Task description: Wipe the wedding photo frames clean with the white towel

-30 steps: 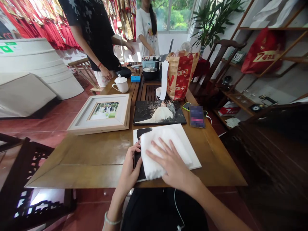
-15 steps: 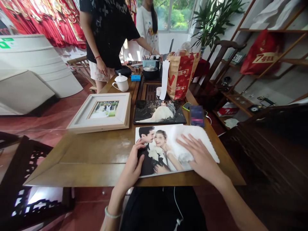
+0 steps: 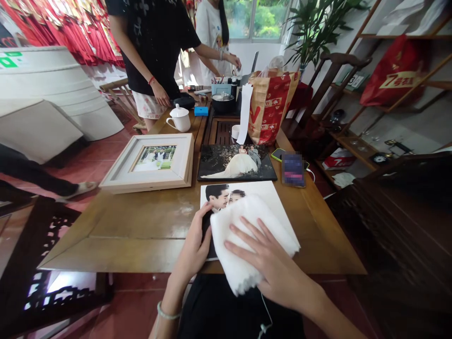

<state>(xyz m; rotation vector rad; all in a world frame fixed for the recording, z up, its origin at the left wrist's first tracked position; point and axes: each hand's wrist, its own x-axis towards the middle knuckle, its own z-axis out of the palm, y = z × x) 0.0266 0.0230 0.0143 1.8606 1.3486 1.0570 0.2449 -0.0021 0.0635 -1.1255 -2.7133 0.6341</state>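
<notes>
A wedding photo panel (image 3: 273, 190) lies at the table's front edge, its lower part covered by a white cloth (image 3: 233, 207). My right hand (image 3: 261, 254) is spread flat on the cloth with the fingers apart, pressing it against the panel. The cloth's wavy edge hangs past the front of the table. At the panel's left edge, my left hand (image 3: 196, 240) grips it, thumb over the top and fingers along the side. Just behind lies a dark wedding photo panel (image 3: 219, 162). To its left is a pale wooden picture frame (image 3: 189, 160) with a small photo in it.
A phone (image 3: 293, 169) lies right of the panels, near a paper bag (image 3: 271, 108). Further back are a lidded white mug (image 3: 179, 117), a blue box (image 3: 201, 111) and a black pot (image 3: 223, 101). A person in black (image 3: 151, 42) stands at the table's left.
My right hand has swept the cloth left and toward me across the panel. My left hand stays on the panel's edge. A leg has come into view at far left; the co-worker's arm has lifted.
</notes>
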